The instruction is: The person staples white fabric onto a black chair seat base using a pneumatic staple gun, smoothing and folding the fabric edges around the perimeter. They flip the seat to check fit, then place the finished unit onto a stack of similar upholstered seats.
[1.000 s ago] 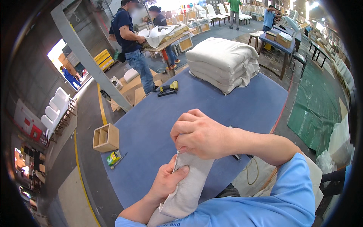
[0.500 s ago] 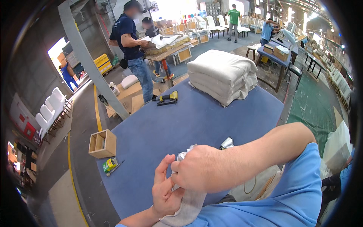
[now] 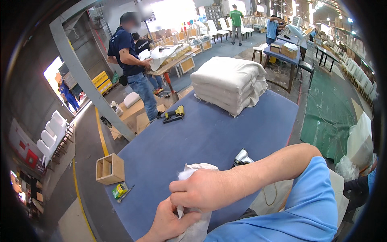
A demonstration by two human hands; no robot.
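Close to my body, over the near edge of the blue-topped table (image 3: 209,139), both my hands are on a bundle of off-white fabric (image 3: 198,230). White fluffy stuffing (image 3: 186,173) shows at its upper end. My left hand (image 3: 171,220) wraps around the lower part, its thumb across the front. Just above it, my right hand (image 3: 197,189) is closed on the fabric, knuckles up; what its fingertips pinch is hidden. A silver nail gun (image 3: 242,157) lies beyond my right wrist, partly covered by the forearm.
A folded stack of white fabric (image 3: 229,84) sits at the table's far end, with a yellow-black staple gun (image 3: 174,114) to its left. Along the left edge are a divided wooden box (image 3: 110,169), a small green-yellow carton (image 3: 119,190) and a thin tool (image 3: 126,194). A co-worker (image 3: 131,60) stands beyond.
My right hand has shifted slightly on the bundle and my left hand has turned, its fingers now curled in. More fabric and white stuffing show above the right hand. The whole view has tilted slightly.
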